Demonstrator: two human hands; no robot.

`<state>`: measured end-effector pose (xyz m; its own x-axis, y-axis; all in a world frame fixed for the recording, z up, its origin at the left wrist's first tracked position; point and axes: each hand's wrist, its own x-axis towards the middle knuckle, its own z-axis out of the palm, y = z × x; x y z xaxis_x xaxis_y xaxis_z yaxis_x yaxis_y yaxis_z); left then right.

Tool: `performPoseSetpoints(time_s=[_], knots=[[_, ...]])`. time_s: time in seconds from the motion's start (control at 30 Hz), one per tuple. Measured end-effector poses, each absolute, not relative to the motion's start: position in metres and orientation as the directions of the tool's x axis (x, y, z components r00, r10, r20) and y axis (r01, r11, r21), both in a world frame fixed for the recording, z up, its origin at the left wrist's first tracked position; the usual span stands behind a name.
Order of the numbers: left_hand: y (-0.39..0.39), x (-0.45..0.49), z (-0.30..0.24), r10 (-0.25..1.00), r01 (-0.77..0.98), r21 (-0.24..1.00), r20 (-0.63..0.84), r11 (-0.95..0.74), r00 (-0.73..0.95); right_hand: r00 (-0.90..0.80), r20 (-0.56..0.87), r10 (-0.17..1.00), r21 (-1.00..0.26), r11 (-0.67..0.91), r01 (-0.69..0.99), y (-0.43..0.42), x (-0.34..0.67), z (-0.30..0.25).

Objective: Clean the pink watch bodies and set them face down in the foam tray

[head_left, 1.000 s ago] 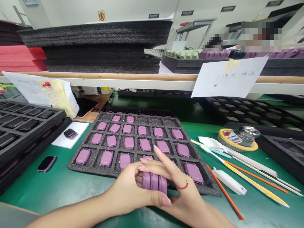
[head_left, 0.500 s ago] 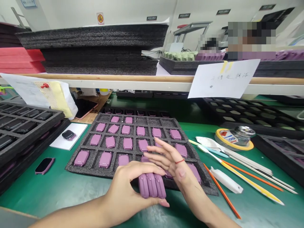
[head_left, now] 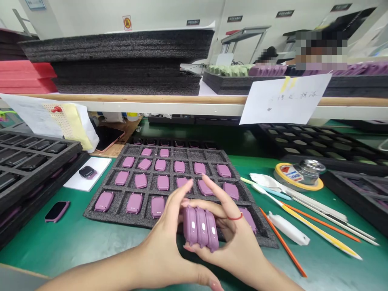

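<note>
Three purple watch cases stand side by side as a stack between my two hands, just above the near edge of a black foam tray. My right hand cups the stack from the right and below, fingers curled round it. My left hand rests against its left side, index finger raised and thumb lying low near the table. The tray holds several purple cases lying flat in its pockets.
Black trays of dark watch bodies stand at the left, with a loose watch body on the green mat. Orange and yellow sticks, a white tool and a tape roll lie at the right. A shelf with foam sheets runs across the back.
My right hand came back from over the tray and closed round the stack of cases. The stack lifted and turned upright, and my left hand's grip on it loosened.
</note>
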<state>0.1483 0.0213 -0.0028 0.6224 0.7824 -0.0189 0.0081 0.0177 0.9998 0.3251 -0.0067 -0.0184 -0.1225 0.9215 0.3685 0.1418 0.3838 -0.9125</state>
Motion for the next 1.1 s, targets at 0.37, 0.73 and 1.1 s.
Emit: performPoseSetpoints(time_s=[0.37, 0.73, 1.1], knots=[[0.0295, 0.1558, 0.0019, 0.633, -0.058, 0.904, -0.249, 0.423, 0.733, -0.161, 0.505, 0.848, -0.829, 0.528, 0.186, -0.0037, 0.3309, -0.0248], [0.0278, 0.1528, -0.0047, 0.624, -0.092, 0.915, -0.192, 0.394, 0.758, -0.189, 0.541, 0.819, -0.794, 0.572, 0.205, -0.0025, 0.3320, -0.0245], [0.0242, 0.1523, -0.0014, 0.673, -0.065, 0.974, -0.100, 0.217, 0.733, -0.251, 0.601, 0.759, -0.709, 0.651, 0.273, 0.0007, 0.3323, -0.0221]])
